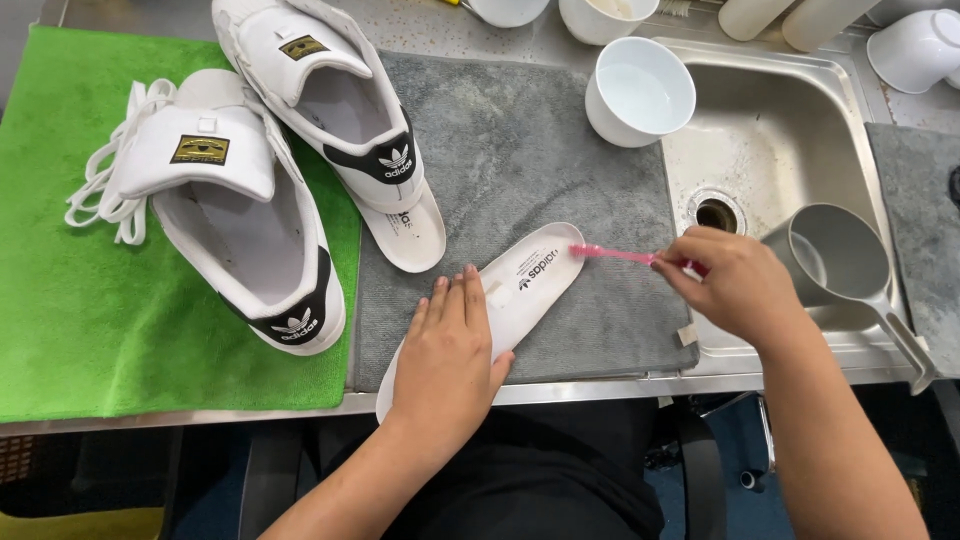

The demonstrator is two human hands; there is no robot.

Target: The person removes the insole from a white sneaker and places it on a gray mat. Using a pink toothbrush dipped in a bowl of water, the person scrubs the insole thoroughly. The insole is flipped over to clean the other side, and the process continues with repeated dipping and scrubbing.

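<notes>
My left hand (448, 345) presses flat on a white insole (530, 280) that lies on a grey towel (520, 150). A pink toothbrush (615, 254) is gripped in my right hand (735, 283), and its head touches the heel end of that insole. A second white insole (412, 228) lies further left on the towel, partly under a shoe. Two white sneakers with black heel patches rest unlaced: one (325, 90) at the top, the other (235, 215) on a green cloth (60, 300).
A steel sink (775, 130) sits at right with a grey scoop (840, 265) inside. A white bowl (640, 92) stands on the sink's left rim. White laces (105, 185) lie on the green cloth. More white cups and bottles line the back edge.
</notes>
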